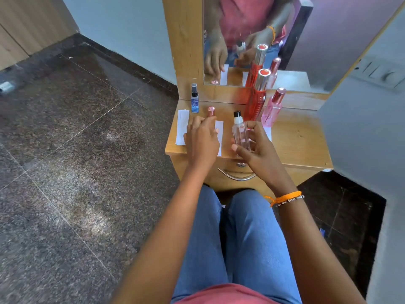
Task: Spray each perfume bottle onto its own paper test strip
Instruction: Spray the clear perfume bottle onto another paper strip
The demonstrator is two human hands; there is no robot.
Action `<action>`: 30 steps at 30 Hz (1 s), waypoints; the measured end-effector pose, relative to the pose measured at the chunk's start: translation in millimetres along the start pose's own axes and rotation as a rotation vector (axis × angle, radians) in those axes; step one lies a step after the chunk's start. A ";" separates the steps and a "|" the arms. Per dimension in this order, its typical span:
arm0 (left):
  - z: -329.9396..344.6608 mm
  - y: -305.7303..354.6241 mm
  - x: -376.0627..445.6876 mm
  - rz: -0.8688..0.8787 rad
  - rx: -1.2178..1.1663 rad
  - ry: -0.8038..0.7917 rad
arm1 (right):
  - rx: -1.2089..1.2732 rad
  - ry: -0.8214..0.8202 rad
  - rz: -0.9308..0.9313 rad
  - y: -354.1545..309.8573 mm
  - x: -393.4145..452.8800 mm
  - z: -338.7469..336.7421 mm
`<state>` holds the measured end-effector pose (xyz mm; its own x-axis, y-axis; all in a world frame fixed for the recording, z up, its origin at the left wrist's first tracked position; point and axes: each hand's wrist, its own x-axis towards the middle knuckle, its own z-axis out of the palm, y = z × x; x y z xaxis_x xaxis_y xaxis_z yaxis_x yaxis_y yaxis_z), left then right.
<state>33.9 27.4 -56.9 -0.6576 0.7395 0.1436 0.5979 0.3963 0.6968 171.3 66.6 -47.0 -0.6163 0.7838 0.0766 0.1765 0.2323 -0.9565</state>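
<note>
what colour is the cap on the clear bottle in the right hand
Black, above a white collar, on the clear bottle; the head view shows it.

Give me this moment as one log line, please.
right hand: grips clear bottle | left hand: flat on paper strip | spray: not visible

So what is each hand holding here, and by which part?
The right hand grips the clear bottle with the black cap around its lower body. The left hand holds nothing; it lies flat over a paper strip on the dresser top.
</note>
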 end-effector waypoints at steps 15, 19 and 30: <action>-2.9 6.1 -2.9 -0.154 -0.192 -0.049 | 0.285 -0.030 0.051 -14.6 -5.7 -6.7; -17.8 6.1 -7.3 -0.220 -0.448 -0.102 | 0.537 -0.093 0.106 -15.5 -6.3 -7.5; -37.6 16.9 -22.0 -0.164 -0.623 -0.164 | 0.623 -0.054 0.082 -19.6 -10.8 -3.9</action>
<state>41.3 -2.7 -21.9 -0.6093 0.7895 -0.0732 0.0871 0.1584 0.9835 177.5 55.8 -28.0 -0.6606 0.7507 -0.0024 -0.2455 -0.2190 -0.9443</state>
